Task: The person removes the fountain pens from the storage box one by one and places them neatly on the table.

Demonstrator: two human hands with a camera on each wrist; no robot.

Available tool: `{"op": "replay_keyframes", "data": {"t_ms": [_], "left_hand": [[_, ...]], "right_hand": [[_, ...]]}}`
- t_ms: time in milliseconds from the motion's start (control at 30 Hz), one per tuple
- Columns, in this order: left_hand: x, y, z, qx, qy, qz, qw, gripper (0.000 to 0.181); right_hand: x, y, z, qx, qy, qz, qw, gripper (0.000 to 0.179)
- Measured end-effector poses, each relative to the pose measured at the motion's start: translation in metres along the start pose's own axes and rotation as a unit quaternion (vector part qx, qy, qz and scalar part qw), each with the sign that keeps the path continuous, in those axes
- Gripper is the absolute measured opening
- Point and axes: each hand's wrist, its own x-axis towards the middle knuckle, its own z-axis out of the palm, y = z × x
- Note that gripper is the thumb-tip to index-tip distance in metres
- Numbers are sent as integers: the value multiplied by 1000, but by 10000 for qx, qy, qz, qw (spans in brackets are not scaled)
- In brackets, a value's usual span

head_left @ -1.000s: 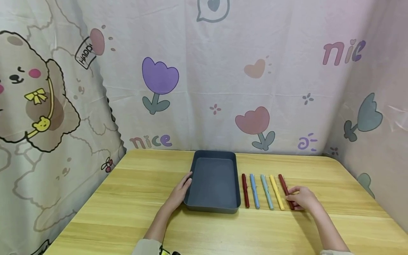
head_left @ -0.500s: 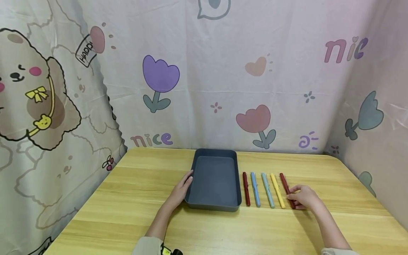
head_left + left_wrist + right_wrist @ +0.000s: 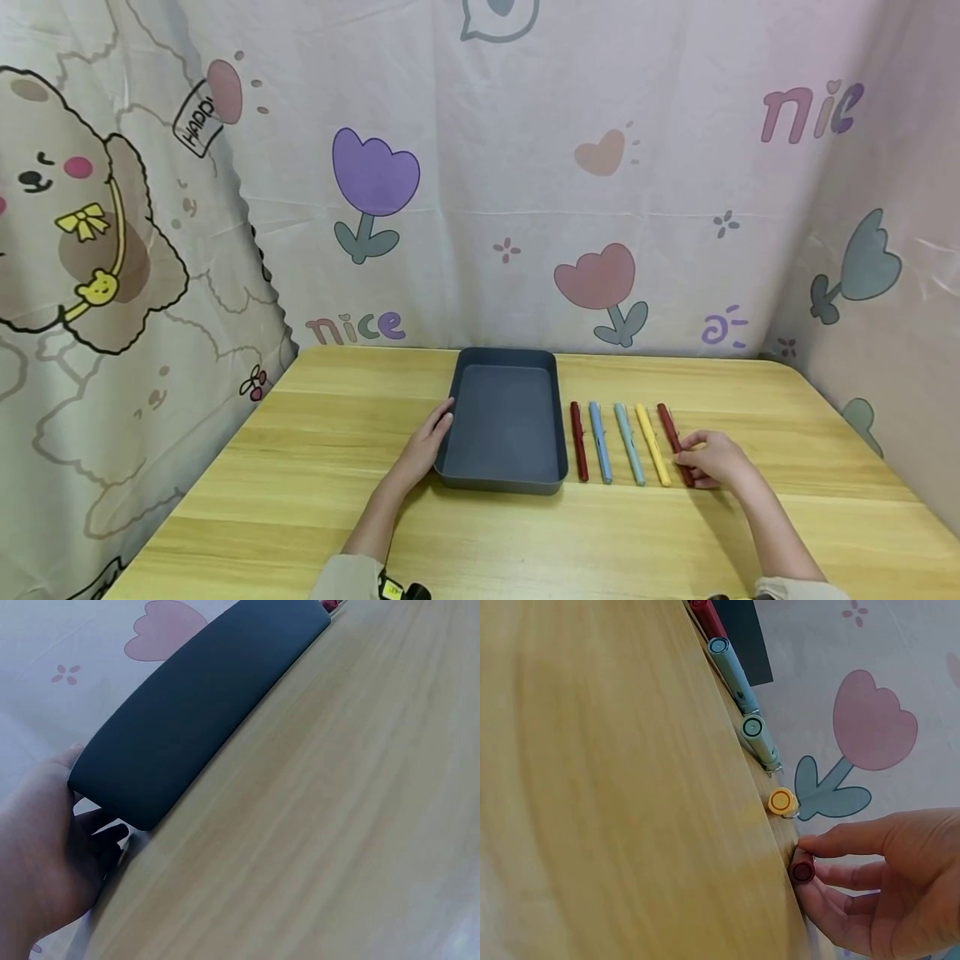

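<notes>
My left hand [image 3: 423, 446] rests against the outer left wall of a dark grey rectangular tray [image 3: 502, 425]. In the left wrist view the hand [image 3: 49, 855] is at the near corner of the tray [image 3: 187, 720], its fingertips partly hidden. My right hand [image 3: 716, 460] pinches the rightmost dark red pen [image 3: 667, 425] near its lower end. In the right wrist view that pen's round end [image 3: 802, 871] lies between the fingers, still low at the table. Left of it lie a yellow pen [image 3: 652, 446], a teal pen [image 3: 629, 444], a blue pen [image 3: 600, 443] and another dark red pen [image 3: 578, 442].
The light wood table [image 3: 300, 517] carries the tray and the pens in a row right of it. Patterned curtains [image 3: 487, 167] stand behind the table and at both sides. The tray's inside holds nothing visible.
The head view has shifted slightly, moving the scene a little up the frame. Both hands, the tray and the pens otherwise keep their places.
</notes>
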Motion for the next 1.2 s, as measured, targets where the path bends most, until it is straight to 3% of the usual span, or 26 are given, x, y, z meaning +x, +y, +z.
{"op": "replay_keyframes", "data": {"t_ms": [633, 733, 800, 900, 1033, 1200], "left_hand": [[1, 2, 3, -22, -137, 12, 9999, 51], [-5, 12, 2, -106, -248, -25, 9996, 50], [-11, 23, 1, -110, -265, -24, 9996, 51], [-7, 21, 0, -133, -165, -11, 9998, 51], [5, 3, -1, -310, 4, 61, 9995, 51], [2, 12, -7, -323, 153, 40, 9994, 53]], "right_hand": [[-7, 0, -6, -37, 118, -35, 9999, 31], [-8, 1, -6, 23, 138, -28, 9999, 30], [-10, 1, -7, 30, 141, -117, 9998, 31], [-11, -2, -9, 8, 180, -231, 9996, 35], [-11, -10, -10, -43, 246, -419, 9988, 40], [-9, -19, -5, 12, 358, -919, 9951, 42]]}}
